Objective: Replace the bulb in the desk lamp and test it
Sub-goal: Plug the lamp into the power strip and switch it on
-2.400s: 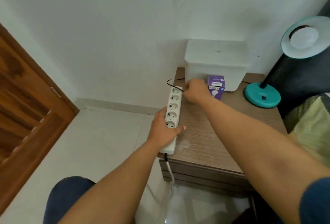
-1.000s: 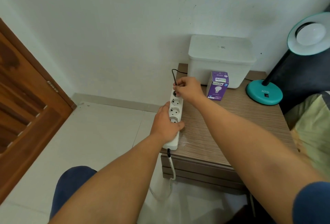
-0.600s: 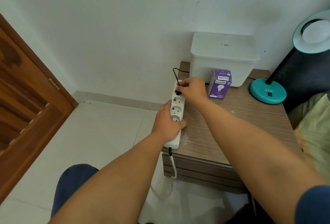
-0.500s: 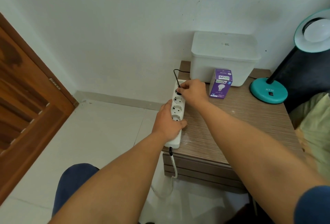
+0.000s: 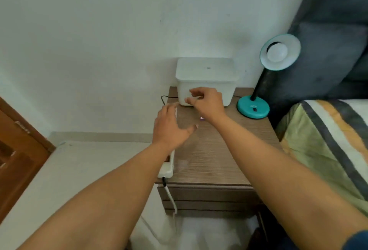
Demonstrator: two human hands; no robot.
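Note:
The teal desk lamp stands at the back right of the wooden nightstand, its shade tipped toward me with a white bulb in it. A white power strip lies along the nightstand's left edge, mostly hidden under my left hand, which hovers with fingers spread and holds nothing. My right hand is raised in front of the white box, fingers loosely apart and empty. It covers the purple bulb carton except for a sliver. The lamp's black cord loops off the back left corner.
A white lidded storage box stands against the wall at the back of the nightstand. A bed with a striped blanket and a dark headboard lies on the right. A wooden door is at the left, with tiled floor between.
My right hand has let go of the plug and my left hand has let go of the power strip; both are lifted and drawn right. The view has swung toward the bed.

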